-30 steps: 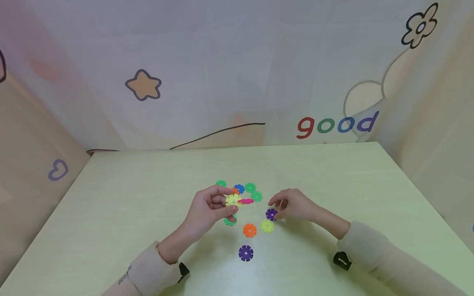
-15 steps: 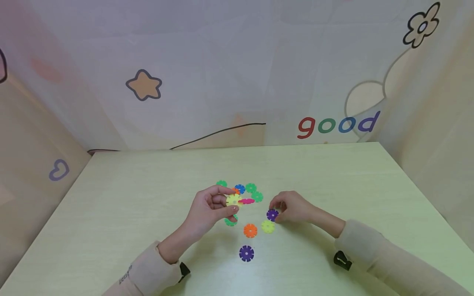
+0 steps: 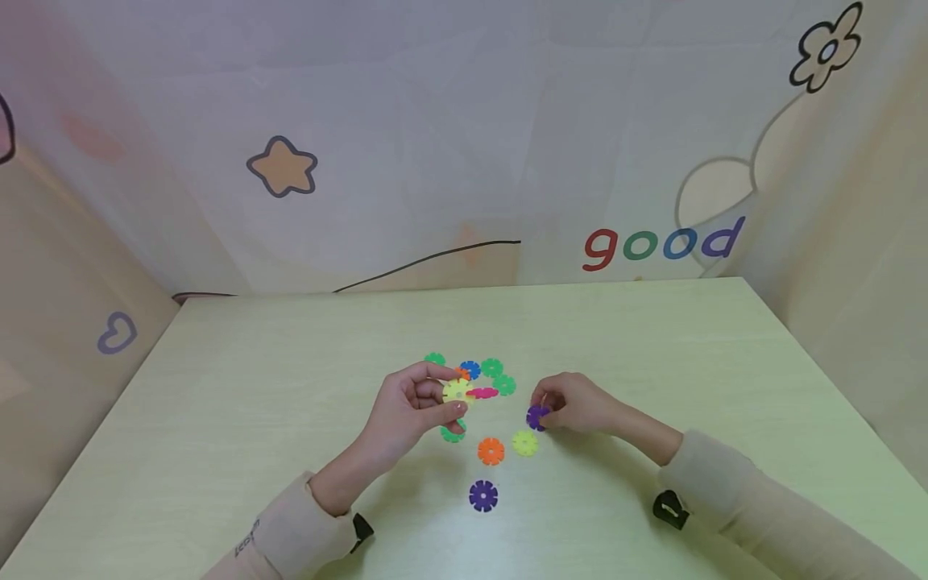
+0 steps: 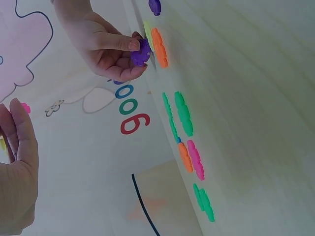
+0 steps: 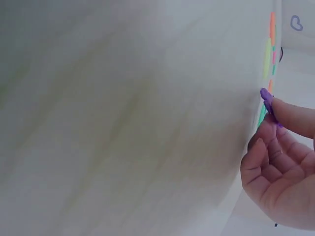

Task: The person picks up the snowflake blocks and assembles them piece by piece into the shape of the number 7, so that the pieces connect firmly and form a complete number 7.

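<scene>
My left hand (image 3: 409,407) pinches a yellow snowflake building disc (image 3: 455,391) between thumb and fingers. A pink disc (image 3: 484,393), seen edge-on, sticks out from the yellow one's right side. To the right, my right hand (image 3: 580,403) pinches a purple disc (image 3: 536,417) by its edge, with thumb and fingertips close over the table. In the left wrist view this purple disc (image 4: 141,52) stands tilted in the right hand's fingers. The right wrist view has the same purple disc (image 5: 268,102) nearly edge-on beyond the thumb.
On the table (image 3: 290,346) lie loose discs: an orange one (image 3: 490,451), a yellow-green one (image 3: 525,443) and a second purple one (image 3: 483,495) nearer the front. Green discs (image 3: 492,368) and a blue disc (image 3: 470,370) lie behind the left hand. A printed cloth hangs behind.
My right hand has closed its fingers on the purple disc, then tilted it and drawn it slightly right. The left hand stays still with its two joined discs.
</scene>
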{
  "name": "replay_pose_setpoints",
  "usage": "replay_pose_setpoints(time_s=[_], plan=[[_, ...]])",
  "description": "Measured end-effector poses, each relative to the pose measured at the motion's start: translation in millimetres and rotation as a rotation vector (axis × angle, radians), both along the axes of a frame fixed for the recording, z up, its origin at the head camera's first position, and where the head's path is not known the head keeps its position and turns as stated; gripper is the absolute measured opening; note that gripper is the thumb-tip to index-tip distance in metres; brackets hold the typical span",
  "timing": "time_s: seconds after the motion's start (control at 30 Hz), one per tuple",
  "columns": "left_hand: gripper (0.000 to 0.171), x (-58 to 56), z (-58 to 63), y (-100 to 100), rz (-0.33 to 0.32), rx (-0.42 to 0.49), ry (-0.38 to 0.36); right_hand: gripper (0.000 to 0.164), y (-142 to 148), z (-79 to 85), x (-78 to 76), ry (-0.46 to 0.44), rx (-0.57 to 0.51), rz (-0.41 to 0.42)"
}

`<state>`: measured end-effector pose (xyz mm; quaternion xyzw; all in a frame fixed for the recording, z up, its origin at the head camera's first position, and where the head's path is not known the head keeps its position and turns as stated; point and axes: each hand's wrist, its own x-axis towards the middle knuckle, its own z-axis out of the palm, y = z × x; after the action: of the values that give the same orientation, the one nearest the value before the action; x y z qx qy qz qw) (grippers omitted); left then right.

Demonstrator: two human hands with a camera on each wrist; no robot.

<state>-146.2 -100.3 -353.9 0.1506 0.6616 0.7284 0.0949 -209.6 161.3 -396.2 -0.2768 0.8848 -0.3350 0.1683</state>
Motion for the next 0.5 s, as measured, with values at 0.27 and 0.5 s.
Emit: replay_pose_setpoints(time_s=[0.27,0.5], plan=[[0.034,-0.9,-1.0,1.0,0.006,-0.004,0.004,0.025,1.2,1.4,1.1,-0.075,-0.036,0.008],[0.033,-0.8,-0.6,0.5,0.013,-0.011,0.003,0.025,3.1,4.3,3.9,-0.100,-0.107,0.029]])
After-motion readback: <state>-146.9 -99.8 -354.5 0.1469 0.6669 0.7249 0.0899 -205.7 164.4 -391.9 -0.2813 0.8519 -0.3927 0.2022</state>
